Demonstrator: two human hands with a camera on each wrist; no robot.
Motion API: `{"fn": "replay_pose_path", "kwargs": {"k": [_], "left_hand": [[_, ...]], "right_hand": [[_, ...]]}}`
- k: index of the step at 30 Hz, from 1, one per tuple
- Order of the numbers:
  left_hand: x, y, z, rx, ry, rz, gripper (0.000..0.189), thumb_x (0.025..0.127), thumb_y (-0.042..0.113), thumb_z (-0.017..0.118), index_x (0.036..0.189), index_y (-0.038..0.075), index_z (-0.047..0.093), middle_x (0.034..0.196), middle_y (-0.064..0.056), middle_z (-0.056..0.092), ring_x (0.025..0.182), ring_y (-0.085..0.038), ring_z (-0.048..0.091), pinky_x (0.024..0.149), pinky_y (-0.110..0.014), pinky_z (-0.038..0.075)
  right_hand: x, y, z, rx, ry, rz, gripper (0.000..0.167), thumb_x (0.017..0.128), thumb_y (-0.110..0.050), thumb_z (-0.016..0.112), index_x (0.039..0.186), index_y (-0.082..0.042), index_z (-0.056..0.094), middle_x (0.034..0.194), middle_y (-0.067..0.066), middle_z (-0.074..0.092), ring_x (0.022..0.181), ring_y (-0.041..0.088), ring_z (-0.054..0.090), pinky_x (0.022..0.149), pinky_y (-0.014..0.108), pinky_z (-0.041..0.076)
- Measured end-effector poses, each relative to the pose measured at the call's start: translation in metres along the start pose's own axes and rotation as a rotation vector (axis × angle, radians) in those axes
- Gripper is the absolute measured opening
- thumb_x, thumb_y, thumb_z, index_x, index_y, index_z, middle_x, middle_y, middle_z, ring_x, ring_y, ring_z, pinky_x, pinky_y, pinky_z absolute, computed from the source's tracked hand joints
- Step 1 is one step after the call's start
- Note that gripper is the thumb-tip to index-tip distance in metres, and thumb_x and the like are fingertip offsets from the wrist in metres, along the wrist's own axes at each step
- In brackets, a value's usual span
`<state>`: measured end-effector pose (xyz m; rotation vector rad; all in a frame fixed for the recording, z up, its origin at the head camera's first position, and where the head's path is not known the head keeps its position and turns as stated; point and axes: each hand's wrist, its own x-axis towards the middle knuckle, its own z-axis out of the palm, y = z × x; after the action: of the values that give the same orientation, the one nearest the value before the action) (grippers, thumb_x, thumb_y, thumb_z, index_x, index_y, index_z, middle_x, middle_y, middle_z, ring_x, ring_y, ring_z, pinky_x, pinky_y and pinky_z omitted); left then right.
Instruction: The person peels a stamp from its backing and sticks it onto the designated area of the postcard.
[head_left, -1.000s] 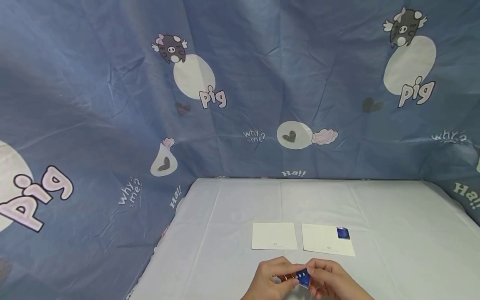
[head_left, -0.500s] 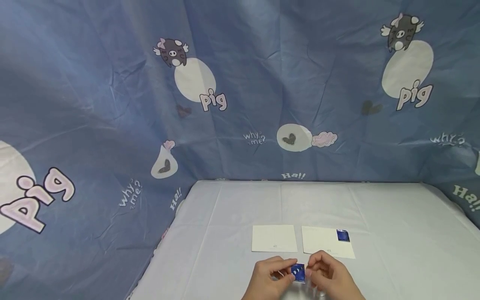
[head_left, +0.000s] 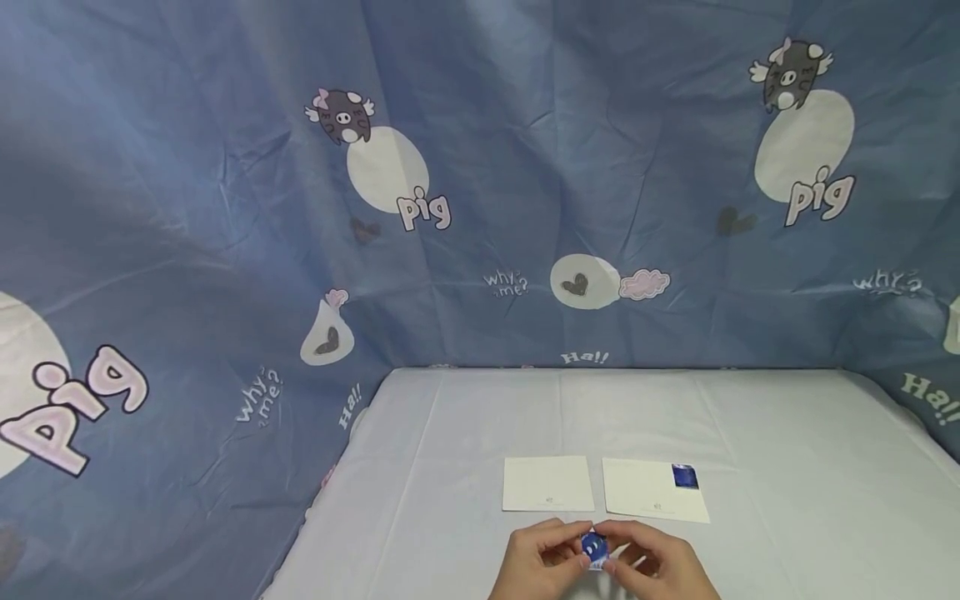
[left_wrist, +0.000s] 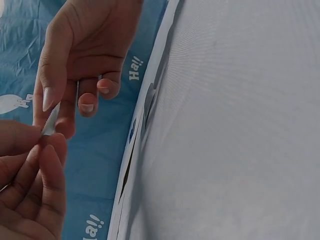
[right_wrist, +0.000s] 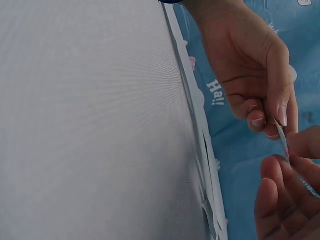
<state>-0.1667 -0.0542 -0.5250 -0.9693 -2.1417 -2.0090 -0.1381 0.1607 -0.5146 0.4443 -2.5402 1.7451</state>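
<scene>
A small blue postage stamp (head_left: 595, 547) with white crescent shapes is held up near the front of the table in the head view. My left hand (head_left: 538, 560) pinches its left side between thumb and forefinger. On its right side, the thumb and forefinger of my right hand (head_left: 660, 562) pinch it too. Seen edge-on in the left wrist view, the stamp (left_wrist: 50, 121) is thin and pale with a toothed edge. In the right wrist view it shows as a narrow sliver (right_wrist: 282, 136) between the fingertips of both hands.
Beyond the hands, two cream cards lie side by side on the white-covered table (head_left: 450, 433). The left card (head_left: 547, 482) is plain but for small print. The right card (head_left: 633, 486) bears a dark blue stamp (head_left: 685, 477) at its upper right. A blue printed curtain (head_left: 480, 167) hangs behind.
The right hand drew a little away from the stamp half a second ago and now pinches its right side again. The stamp has turned between the fingers. The cards have not moved.
</scene>
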Motion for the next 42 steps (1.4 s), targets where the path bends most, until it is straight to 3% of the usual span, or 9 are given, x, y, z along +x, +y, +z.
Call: {"fn": "replay_pose_path", "kwargs": {"k": [6, 15, 24, 31, 38, 42], "left_hand": [[-0.002, 0.0, 0.001, -0.105, -0.005, -0.071, 0.036, 0.085, 0.0, 0.076, 0.121, 0.0, 0.072, 0.087, -0.005, 0.07, 0.076, -0.002, 0.065, 0.065, -0.029, 0.06], [-0.002, 0.005, 0.002, -0.184, -0.018, -0.13, 0.03, 0.088, 0.002, 0.075, 0.118, 0.004, 0.075, 0.089, 0.0, 0.07, 0.078, -0.005, 0.067, 0.069, -0.03, 0.06], [-0.002, 0.001, 0.001, -0.308, -0.044, -0.12, 0.032, 0.09, 0.002, 0.074, 0.121, -0.004, 0.071, 0.096, -0.014, 0.071, 0.078, -0.007, 0.067, 0.072, -0.024, 0.059], [-0.001, -0.001, 0.0, -0.377, -0.039, -0.133, 0.033, 0.089, 0.001, 0.074, 0.119, -0.01, 0.069, 0.095, -0.007, 0.073, 0.078, -0.008, 0.069, 0.071, -0.019, 0.057], [0.0, 0.0, -0.001, -0.347, -0.042, -0.179, 0.034, 0.088, 0.002, 0.076, 0.12, -0.007, 0.07, 0.095, -0.005, 0.073, 0.08, -0.007, 0.068, 0.072, -0.019, 0.057], [0.0, 0.0, 0.0, -0.305, -0.039, -0.148, 0.035, 0.086, 0.0, 0.077, 0.12, -0.005, 0.071, 0.098, -0.009, 0.071, 0.085, -0.007, 0.066, 0.075, -0.019, 0.056]], "right_hand": [[-0.001, 0.002, -0.003, 0.069, -0.029, -0.01, 0.034, 0.09, -0.014, 0.076, 0.123, -0.007, 0.07, 0.09, -0.008, 0.069, 0.077, 0.01, 0.066, 0.063, 0.03, 0.059], [0.0, 0.0, -0.01, 0.122, -0.068, 0.044, 0.035, 0.091, -0.02, 0.075, 0.122, -0.005, 0.072, 0.089, 0.0, 0.069, 0.077, 0.012, 0.063, 0.067, 0.029, 0.059], [0.0, 0.001, -0.011, 0.168, -0.097, 0.05, 0.034, 0.095, -0.02, 0.071, 0.125, -0.004, 0.071, 0.095, 0.003, 0.072, 0.082, 0.012, 0.065, 0.069, 0.03, 0.059], [0.0, 0.0, -0.009, 0.158, -0.078, 0.039, 0.033, 0.094, -0.02, 0.072, 0.124, -0.006, 0.071, 0.092, 0.001, 0.07, 0.081, 0.013, 0.066, 0.067, 0.031, 0.059], [-0.001, -0.002, -0.01, 0.156, -0.077, 0.072, 0.036, 0.092, -0.021, 0.074, 0.124, -0.004, 0.071, 0.089, 0.003, 0.068, 0.081, 0.013, 0.064, 0.068, 0.03, 0.059], [0.0, 0.0, -0.01, 0.141, -0.073, 0.071, 0.037, 0.092, -0.023, 0.075, 0.124, -0.004, 0.071, 0.088, 0.002, 0.067, 0.08, 0.012, 0.064, 0.067, 0.03, 0.059]]}}
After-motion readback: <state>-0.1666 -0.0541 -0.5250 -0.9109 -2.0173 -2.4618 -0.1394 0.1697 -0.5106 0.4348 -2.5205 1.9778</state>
